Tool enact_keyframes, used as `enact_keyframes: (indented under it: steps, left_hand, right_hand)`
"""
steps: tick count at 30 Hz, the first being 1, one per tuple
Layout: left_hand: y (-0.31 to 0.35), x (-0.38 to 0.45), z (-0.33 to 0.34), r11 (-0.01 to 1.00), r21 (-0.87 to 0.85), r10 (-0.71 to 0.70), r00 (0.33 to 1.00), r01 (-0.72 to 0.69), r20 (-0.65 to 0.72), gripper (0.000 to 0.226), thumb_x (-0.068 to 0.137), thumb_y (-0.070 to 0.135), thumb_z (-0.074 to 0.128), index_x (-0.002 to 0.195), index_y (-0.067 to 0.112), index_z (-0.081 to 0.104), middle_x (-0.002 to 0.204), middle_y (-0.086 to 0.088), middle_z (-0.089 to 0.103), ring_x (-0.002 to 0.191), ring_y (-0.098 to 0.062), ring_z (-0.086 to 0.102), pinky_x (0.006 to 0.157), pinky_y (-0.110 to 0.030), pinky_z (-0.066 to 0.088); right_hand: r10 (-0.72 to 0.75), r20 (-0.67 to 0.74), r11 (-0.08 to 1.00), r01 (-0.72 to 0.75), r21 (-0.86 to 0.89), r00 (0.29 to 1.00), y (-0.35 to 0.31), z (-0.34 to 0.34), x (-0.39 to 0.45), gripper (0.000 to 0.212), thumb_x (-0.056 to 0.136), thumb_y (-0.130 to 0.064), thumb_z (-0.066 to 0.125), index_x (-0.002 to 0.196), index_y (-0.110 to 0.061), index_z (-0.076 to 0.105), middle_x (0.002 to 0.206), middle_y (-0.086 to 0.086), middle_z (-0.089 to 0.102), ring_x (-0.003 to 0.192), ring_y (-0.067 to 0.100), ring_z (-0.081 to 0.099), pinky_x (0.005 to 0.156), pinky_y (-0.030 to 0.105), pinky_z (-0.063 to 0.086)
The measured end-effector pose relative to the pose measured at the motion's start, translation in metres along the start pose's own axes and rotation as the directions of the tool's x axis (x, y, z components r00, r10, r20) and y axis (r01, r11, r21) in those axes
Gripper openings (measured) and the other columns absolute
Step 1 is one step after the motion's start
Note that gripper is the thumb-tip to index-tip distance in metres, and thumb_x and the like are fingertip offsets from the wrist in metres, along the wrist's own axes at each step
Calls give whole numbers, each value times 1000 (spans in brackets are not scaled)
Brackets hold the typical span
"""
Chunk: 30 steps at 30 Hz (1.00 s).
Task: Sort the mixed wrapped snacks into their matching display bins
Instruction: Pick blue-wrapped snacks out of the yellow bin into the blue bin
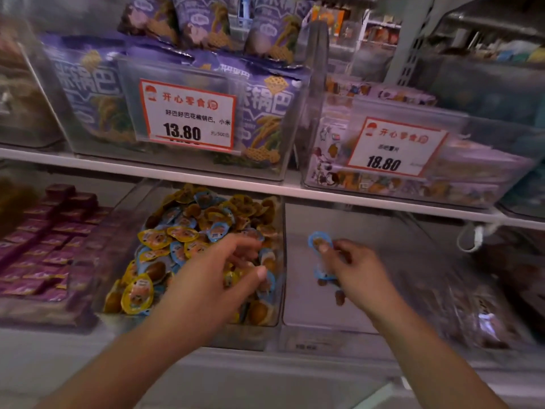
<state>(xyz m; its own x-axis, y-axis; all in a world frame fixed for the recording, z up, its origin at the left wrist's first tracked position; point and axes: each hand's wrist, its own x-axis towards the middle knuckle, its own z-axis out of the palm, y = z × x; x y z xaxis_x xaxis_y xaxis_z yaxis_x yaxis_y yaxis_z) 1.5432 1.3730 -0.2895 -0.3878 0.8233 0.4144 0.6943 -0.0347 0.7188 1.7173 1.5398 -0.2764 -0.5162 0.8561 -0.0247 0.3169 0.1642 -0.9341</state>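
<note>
A clear bin (272, 314) on the lower shelf holds a mixed heap of yellow-lidded snacks (154, 238) and blue-lidded snacks (216, 231). My left hand (218, 270) hovers over the heap's near right part, fingers spread and reaching down into it. To its right stands a nearly bare clear bin (298, 308). My right hand (354, 268) is inside that bin, pinching several blue-lidded snacks (320, 242). A couple of snacks (339, 296) lie or drop below that hand; blur hides which.
Purple wrapped bars (47, 243) fill the bin at left. Dark packets in clear wrap (460, 302) lie at right. The white shelf board (265, 188) above carries bins of purple rice-crust bags (265, 113) and cartoon packets (330, 160) with price tags 13.80 and 18.80.
</note>
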Motion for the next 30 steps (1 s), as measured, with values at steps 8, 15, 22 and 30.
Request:
enact_keyframes:
  steps: [8, 15, 22, 30]
  left_hand:
    - [-31, -21, -52, 935, 337, 17, 961, -113, 276, 47, 71, 83, 55, 95, 46, 70, 95, 27, 60, 91, 2, 58, 78, -23, 48]
    - [-30, -25, -46, 839, 511, 10, 943, -190, 334, 34, 84, 64, 60, 109, 43, 69, 102, 20, 61, 99, -3, 48, 91, -28, 37]
    - [-41, -19, -60, 977, 138, -157, 987, 162, -46, 10, 87, 23, 73, 81, 30, 70, 79, 17, 70, 78, -1, 65, 73, -35, 53]
    - [-48, -15, -64, 974, 72, -185, 940, 214, -287, 7, 96, 34, 55, 89, 36, 56, 82, 22, 67, 78, 3, 62, 64, -25, 48]
  right_hand:
    - [-158, -54, 926, 129, -355, 986, 29, -24, 29, 21, 97, -12, 56, 107, -20, 73, 108, -2, 73, 99, 11, 64, 76, 6, 40]
    - [-644, 262, 538, 669, -513, 719, -15, 36, -14, 23, 87, -31, 59, 104, -23, 73, 101, -8, 69, 107, 13, 58, 93, 29, 47]
    - [-283, 508, 46, 541, -840, 813, -17, 69, -13, 61, 83, -47, 64, 138, -24, 52, 139, 1, 51, 144, 27, 28, 120, 58, 4]
    - [-320, 459, 143, 521, -842, 829, -21, 75, -10, 26, 73, -27, 74, 98, -24, 71, 107, -1, 68, 124, 25, 50, 119, 50, 19]
